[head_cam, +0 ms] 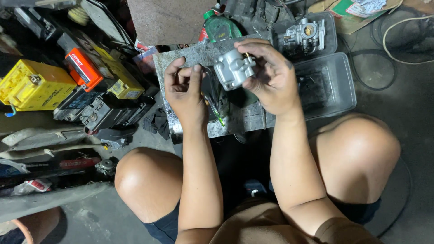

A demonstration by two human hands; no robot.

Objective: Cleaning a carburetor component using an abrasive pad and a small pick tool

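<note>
We grip the carburetor body (233, 68) in our right hand (271, 79), left hand (184, 92) pinching a small part; next, careful alignment seems needed.

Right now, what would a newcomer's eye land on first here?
The silver metal part at centre, gripped in the right hand, with the left hand beside it above a metal plate. Then the yellow battery at far left, and a carburetor in a tray behind.
</note>
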